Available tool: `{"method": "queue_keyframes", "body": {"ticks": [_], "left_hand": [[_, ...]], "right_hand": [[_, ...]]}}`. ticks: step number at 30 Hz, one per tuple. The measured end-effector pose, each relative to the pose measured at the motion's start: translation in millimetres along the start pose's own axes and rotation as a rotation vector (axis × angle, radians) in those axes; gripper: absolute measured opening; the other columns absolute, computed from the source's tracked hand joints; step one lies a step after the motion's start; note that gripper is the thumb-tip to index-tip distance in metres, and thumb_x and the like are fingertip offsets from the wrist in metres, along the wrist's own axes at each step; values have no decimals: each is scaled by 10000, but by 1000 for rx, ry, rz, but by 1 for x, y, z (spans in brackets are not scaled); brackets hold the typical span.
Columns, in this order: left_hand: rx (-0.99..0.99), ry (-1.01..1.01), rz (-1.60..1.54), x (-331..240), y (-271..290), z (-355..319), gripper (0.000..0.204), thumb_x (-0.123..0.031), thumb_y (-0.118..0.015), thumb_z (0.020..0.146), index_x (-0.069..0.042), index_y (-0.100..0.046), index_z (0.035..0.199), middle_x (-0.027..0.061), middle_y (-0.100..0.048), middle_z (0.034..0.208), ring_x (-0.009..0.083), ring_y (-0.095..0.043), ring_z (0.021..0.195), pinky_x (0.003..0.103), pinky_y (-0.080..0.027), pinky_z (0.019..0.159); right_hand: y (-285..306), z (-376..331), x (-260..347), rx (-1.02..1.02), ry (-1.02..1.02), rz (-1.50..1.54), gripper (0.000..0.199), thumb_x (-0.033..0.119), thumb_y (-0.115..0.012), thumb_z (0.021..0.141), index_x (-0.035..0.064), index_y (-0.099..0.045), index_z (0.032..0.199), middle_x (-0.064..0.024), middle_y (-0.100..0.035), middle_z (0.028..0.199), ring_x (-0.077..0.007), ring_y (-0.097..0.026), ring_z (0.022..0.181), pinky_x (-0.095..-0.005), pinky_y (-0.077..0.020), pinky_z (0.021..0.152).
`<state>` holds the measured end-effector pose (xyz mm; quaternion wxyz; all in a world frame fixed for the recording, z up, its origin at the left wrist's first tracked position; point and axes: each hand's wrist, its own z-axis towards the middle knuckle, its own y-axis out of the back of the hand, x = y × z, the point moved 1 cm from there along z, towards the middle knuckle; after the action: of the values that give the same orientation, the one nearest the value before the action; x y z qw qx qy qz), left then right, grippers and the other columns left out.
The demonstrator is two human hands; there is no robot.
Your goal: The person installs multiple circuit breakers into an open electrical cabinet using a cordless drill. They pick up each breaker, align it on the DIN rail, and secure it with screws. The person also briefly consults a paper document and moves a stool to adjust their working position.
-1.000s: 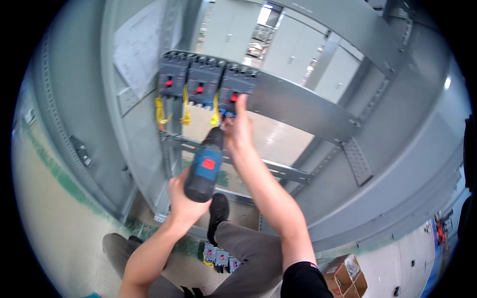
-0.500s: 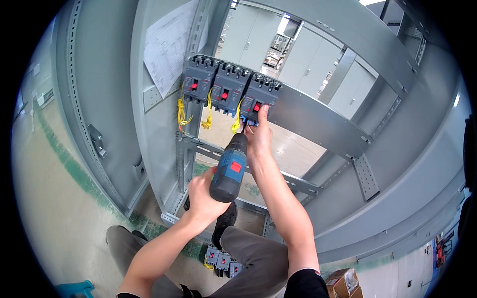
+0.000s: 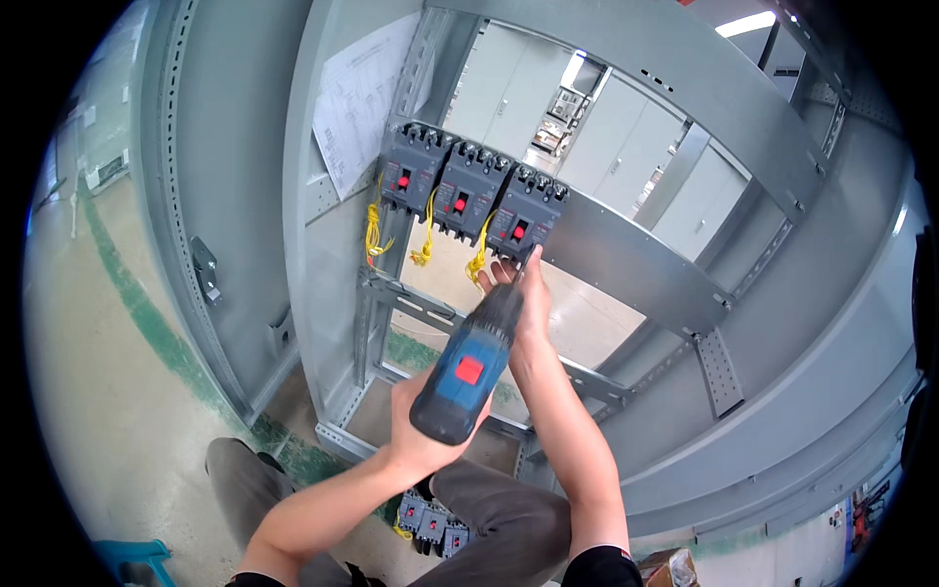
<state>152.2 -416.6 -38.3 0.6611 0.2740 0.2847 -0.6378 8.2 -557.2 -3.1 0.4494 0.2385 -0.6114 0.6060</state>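
Note:
My left hand [image 3: 421,430] is wrapped round the handle of a blue and black cordless drill [image 3: 468,377]. The drill points up and away, its thin bit ending just below the right-hand circuit breaker [image 3: 528,210]. Under that breaker's lower edge is my right hand [image 3: 523,293], thumb up and fingers apart, close around the bit; the drill's front hides part of it. To the left, a middle breaker [image 3: 465,188] and a left breaker [image 3: 411,168], dark grey with red toggles, sit in the same row. Bundled yellow wires [image 3: 476,262] hang beneath them.
A grey metal cabinet frame [image 3: 636,256] surrounds the work, with a slotted lower rail [image 3: 421,301]. A printed sheet [image 3: 362,108] hangs on its left side. More breakers [image 3: 432,523] lie on the floor by my legs. A teal stool [image 3: 137,558] and cardboard box [image 3: 670,567] stand behind.
The drill and my left hand have moved right and tilted. My right thumb has come down off the breaker's face. The view has shifted slightly.

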Motion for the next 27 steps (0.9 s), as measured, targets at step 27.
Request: {"method": "queue_keyframes", "body": {"ticks": [27], "left_hand": [[-26, -59, 179, -37, -18, 83, 209, -145, -730, 677, 26, -634, 748, 193, -646, 650, 351, -676, 641, 383, -522, 586]], "right_hand": [[64, -33, -29, -77, -172, -55, 303, 230, -434, 1002, 52, -438, 1248, -33, -544, 901, -131, -531, 797, -326, -460, 711]]}}
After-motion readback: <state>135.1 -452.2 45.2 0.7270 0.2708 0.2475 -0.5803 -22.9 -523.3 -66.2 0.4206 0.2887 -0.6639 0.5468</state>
